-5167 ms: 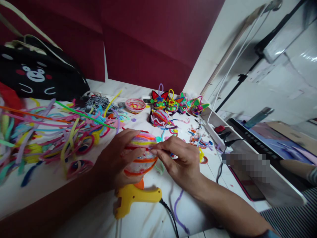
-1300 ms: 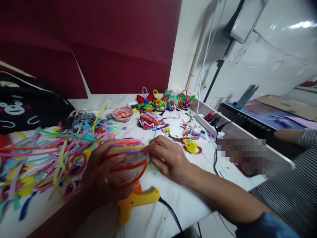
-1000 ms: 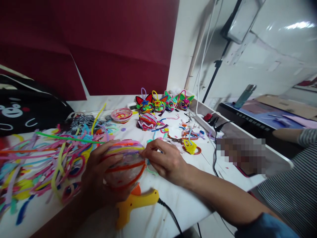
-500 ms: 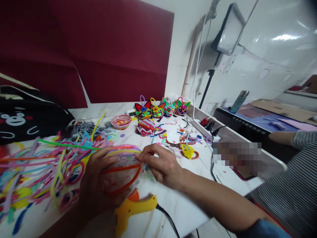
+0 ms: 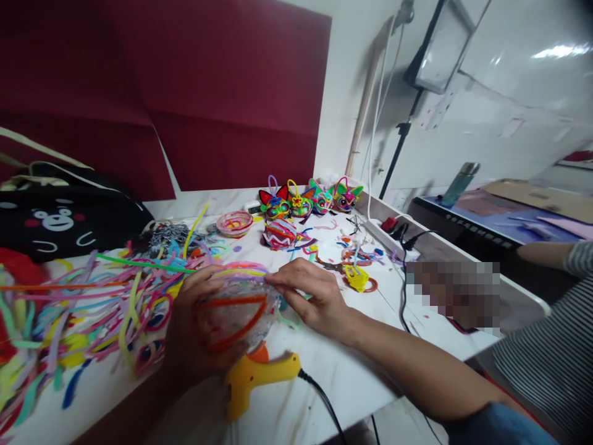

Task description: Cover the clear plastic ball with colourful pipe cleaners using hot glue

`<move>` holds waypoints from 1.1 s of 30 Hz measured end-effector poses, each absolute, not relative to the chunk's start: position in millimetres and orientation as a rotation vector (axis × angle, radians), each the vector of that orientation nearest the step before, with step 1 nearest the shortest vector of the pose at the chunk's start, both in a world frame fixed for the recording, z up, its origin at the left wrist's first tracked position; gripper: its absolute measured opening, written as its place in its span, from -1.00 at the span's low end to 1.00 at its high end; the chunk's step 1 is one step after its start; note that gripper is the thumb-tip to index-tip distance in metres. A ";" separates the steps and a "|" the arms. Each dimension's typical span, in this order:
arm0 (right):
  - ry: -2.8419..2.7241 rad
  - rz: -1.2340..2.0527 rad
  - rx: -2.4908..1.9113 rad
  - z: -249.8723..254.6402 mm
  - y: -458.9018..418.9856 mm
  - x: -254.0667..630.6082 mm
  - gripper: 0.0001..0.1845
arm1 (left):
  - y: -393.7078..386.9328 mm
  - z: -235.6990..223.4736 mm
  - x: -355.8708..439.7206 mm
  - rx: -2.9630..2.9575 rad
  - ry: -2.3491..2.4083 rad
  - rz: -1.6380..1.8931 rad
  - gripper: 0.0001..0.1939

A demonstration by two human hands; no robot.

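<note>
My left hand (image 5: 188,334) is wrapped round a clear plastic bowl-like piece (image 5: 241,324) with orange, yellow, pink and purple pipe cleaners laid on it. Fingers and thumb grip it from the left side. My right hand (image 5: 315,296) is closed in a pinch at the piece's upper right edge, on the end of a purple pipe cleaner (image 5: 252,278). Just below the piece lies a yellow hot glue gun (image 5: 264,374) with an orange trigger and a black cord. Its nozzle end is hard to make out.
Loose pipe cleaners (image 5: 106,309) pile up on the left, before a black bag (image 5: 60,216). Behind stand several cat-head ornaments (image 5: 319,199), a striped ball (image 5: 280,233) and a pink bowl (image 5: 234,224). Scissors (image 5: 368,284) and a power strip (image 5: 393,238) lie right. A person in stripes (image 5: 551,346) is beyond.
The view has swung slightly left, so everything sits further right in the picture. Both hands keep their hold on the plastic piece and the purple pipe cleaner, with little visible movement.
</note>
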State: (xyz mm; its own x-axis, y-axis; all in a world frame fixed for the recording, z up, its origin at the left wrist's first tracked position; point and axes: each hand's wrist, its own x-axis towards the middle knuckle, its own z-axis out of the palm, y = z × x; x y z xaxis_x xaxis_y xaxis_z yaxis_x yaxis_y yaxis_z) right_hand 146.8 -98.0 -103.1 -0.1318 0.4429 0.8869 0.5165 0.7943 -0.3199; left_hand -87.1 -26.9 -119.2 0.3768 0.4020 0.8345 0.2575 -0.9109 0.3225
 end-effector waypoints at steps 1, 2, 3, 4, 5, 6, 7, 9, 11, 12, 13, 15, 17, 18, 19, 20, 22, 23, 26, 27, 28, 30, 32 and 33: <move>-1.740 -0.079 -0.743 -102.8 -98.0 146.3 -0.74 | -26.6 -120.0 -87.3 2.476 0.604 1.567 -0.40; -1.728 -0.084 -0.746 -102.6 -97.9 145.8 -0.77 | -25.9 -120.9 -87.6 2.470 0.602 1.570 -0.39; -1.721 -0.091 -0.749 -102.4 -97.9 145.5 -0.78 | -24.8 -121.8 -88.0 2.469 0.585 1.584 -0.38; -1.721 -0.097 -0.750 -102.4 -97.9 145.4 -0.79 | -23.4 -122.7 -88.5 2.475 0.557 1.605 -0.37; -1.725 -0.104 -0.746 -102.4 -98.0 145.4 -0.79 | -21.8 -123.5 -89.0 2.490 0.525 1.625 -0.35; -1.731 -0.110 -0.738 -102.4 -98.0 145.6 -0.78 | -20.2 -124.2 -89.4 2.510 0.493 1.643 -0.33; -1.737 -0.117 -0.728 -102.5 -98.1 145.9 -0.78 | -18.8 -124.8 -89.6 2.528 0.469 1.657 -0.31; -1.748 -0.132 -0.717 -102.8 -98.2 147.0 -0.77 | -16.7 -125.7 -89.3 2.543 0.465 1.651 -0.31; -1.765 -0.152 -0.728 -103.5 -98.2 148.4 -0.75 | -15.5 -126.6 -88.2 2.525 0.476 1.662 -0.31; -1.777 -0.163 -0.735 -104.0 -98.2 149.1 -0.73 | -15.1 -127.0 -87.6 2.513 0.476 1.675 -0.30; -1.788 -0.171 -0.741 -104.5 -98.2 149.8 -0.72 | -14.7 -127.6 -87.1 2.506 0.476 1.683 -0.28; -1.806 -0.179 -0.751 -105.6 -98.3 150.7 -0.70 | -14.1 -128.6 -86.9 2.504 0.484 1.687 -0.26; -1.808 -0.169 -0.749 -106.4 -98.5 150.6 -0.69 | -14.1 -129.0 -87.5 2.506 0.504 1.673 -0.24; -1.805 -0.159 -0.744 -106.6 -98.6 150.1 -0.69 | -14.4 -128.9 -87.9 2.505 0.510 1.668 -0.24; -1.799 -0.147 -0.737 -106.6 -98.8 149.4 -0.69 | -14.9 -128.4 -88.2 2.503 0.503 1.664 -0.24; -1.788 -0.133 -0.728 -106.7 -99.0 148.4 -0.69 | -15.6 -127.7 -88.2 2.497 0.489 1.663 -0.25; -1.752 -0.092 -0.717 -106.7 -99.2 146.1 -0.70 | -17.2 -126.2 -87.6 2.483 0.464 1.665 -0.26; -1.731 -0.066 -0.718 -106.9 -99.2 144.9 -0.71 | -18.0 -125.6 -87.0 2.476 0.459 1.669 -0.26; -1.681 -0.005 -0.719 -108.3 -98.6 141.9 -0.71 | -20.3 -125.2 -84.9 2.453 0.505 1.645 -0.29; -1.669 0.005 -0.717 -109.0 -98.3 141.1 -0.71 | -21.0 -125.5 -84.2 2.444 0.525 1.634 -0.30; -1.660 0.010 -0.717 -109.7 -97.9 140.5 -0.71 | -21.6 -126.0 -83.6 2.435 0.541 1.621 -0.31; -1.646 0.017 -0.726 -111.1 -97.5 139.5 -0.70 | -22.4 -126.9 -82.6 2.420 0.556 1.616 -0.32; -1.636 0.017 -0.739 -112.2 -97.7 138.5 -0.70 | -22.6 -127.7 -82.3 2.405 0.554 1.625 -0.33; -1.632 0.014 -0.744 -112.7 -98.0 137.9 -0.70 | -22.5 -128.0 -82.5 2.395 0.553 1.627 -0.33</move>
